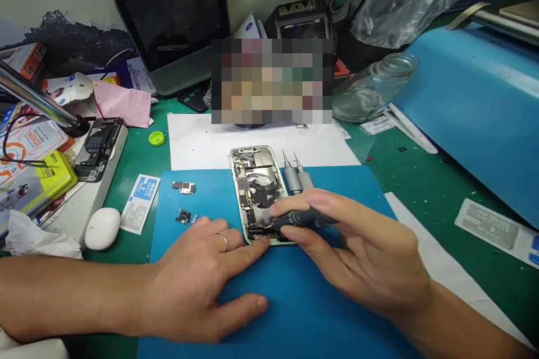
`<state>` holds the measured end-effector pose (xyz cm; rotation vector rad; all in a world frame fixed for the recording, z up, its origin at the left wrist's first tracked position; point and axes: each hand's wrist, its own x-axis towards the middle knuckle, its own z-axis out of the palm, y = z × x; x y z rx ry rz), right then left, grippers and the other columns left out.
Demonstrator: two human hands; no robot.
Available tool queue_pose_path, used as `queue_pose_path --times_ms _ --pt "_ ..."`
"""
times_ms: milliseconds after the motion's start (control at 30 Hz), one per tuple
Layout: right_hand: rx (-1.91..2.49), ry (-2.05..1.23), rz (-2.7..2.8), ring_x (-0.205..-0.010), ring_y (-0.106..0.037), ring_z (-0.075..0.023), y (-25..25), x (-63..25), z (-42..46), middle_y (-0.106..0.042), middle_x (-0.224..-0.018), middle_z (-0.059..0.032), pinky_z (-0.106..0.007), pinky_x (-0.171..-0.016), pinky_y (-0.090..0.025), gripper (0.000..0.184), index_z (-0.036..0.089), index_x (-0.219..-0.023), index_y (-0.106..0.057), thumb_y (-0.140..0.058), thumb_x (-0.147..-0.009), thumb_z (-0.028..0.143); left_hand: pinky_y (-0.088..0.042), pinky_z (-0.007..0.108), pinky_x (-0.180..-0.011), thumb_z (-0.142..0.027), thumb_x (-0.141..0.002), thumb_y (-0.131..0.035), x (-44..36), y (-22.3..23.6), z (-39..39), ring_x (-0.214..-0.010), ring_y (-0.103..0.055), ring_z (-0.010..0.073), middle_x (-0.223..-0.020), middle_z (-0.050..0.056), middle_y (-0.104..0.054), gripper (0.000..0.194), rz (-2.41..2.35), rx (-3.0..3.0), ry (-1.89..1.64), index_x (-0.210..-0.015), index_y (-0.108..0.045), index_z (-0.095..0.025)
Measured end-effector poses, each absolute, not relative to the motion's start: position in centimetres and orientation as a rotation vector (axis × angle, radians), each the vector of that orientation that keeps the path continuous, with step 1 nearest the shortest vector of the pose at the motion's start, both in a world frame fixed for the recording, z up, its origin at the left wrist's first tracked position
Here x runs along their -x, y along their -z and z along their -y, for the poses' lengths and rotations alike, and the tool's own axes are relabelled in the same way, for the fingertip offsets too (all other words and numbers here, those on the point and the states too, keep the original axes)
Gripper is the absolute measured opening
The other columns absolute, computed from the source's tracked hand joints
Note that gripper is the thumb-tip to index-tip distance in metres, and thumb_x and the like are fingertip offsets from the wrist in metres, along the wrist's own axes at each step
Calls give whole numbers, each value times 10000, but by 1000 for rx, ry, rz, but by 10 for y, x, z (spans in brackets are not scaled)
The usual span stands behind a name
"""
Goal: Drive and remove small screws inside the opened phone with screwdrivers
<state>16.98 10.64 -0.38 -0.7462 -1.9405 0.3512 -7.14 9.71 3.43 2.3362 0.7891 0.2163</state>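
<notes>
An opened phone lies face up on the blue mat, its inner boards and a round coil area exposed. My left hand wears a ring and rests on the mat. Its index fingertip presses the phone's lower edge, the thumb is apart, and nothing is held. My right hand pinches dark tweezers, whose tip meets the lower part of the phone. Small phone parts, a metal-plated piece and a black module, lie left of the phone. Two silver screwdrivers lie at its right.
White paper lies behind the mat. Left are another opened phone on a white box, a white earbud case and a green cap. A screen device and a glass jar stand behind. A pixelated patch hides the back middle.
</notes>
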Motion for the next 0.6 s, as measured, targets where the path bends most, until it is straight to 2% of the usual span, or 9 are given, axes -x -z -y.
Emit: queue_pose_path --times_ms 200,400,600 --pt "724 -321 1977 -1003 -789 -231 5 -171 -107 -792 -1145 -109 -392 -860 -700 823 307 -1623 -354 -645 -927 -22 -393 397 -738 -438 -1039 -627 72 -35 -97 -826 -590 255 -970 57 -671 511 -787 -2337 -203 -1447 -594 -132" --pt "725 -289 1948 -957 -798 -230 4 -172 -106 -803 -1072 -90 -378 -859 -699 820 286 -1615 -384 -681 -911 -11 -391 400 -741 -421 -1031 -644 71 -33 -98 -842 -599 256 -993 59 -684 521 -781 -2337 -225 -1453 -585 -120" --pt "718 -264 1977 -984 -792 -223 4 -173 -105 -786 -1086 -110 -357 -891 -686 814 259 -1624 -376 -664 -917 -22 -389 399 -731 -415 -1020 -657 71 -34 -99 -824 -596 251 -987 59 -686 525 -777 -2343 -234 -1451 -592 -124"
